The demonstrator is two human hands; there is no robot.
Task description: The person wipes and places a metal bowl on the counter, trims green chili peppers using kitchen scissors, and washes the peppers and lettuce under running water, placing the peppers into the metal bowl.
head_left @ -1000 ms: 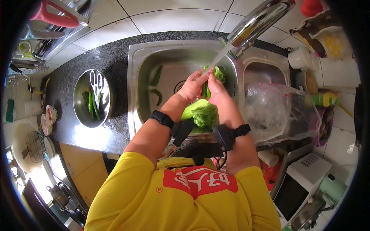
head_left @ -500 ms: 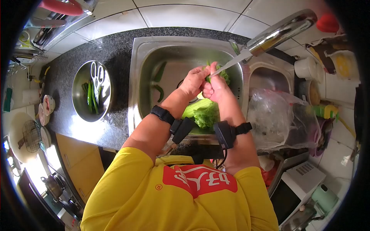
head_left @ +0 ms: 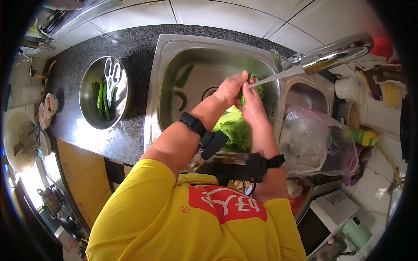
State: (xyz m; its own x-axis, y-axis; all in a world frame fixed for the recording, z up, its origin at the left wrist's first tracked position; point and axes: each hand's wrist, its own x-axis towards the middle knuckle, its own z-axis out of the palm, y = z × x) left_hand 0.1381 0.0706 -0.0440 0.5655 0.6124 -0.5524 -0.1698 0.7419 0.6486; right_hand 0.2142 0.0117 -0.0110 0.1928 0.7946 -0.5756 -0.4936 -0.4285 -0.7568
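Over the sink (head_left: 162,98), my left hand (head_left: 230,90) and my right hand (head_left: 252,104) come together under running water from the tap (head_left: 337,54). Their fingers are closed around a green pepper (head_left: 243,100), mostly covered by them; a green tip shows above. Leafy lettuce (head_left: 235,128) lies in the sink below my wrists, with more leaves just past my right fingers. Two more green peppers, one of them a curved pepper (head_left: 181,101), rest on the sink floor at the left.
A steel bowl (head_left: 82,108) on the dark counter (head_left: 139,52) holds several green peppers and white-handled scissors (head_left: 112,78). Right of the main basin are a smaller basin (head_left: 305,96) and a clear plastic bag (head_left: 307,143). Small bowls (head_left: 51,104) stand at the counter's left end.
The view has shifted and turned slightly. My hands remain together under the stream, and more of the green pepper shows between them. The drain is more visible.
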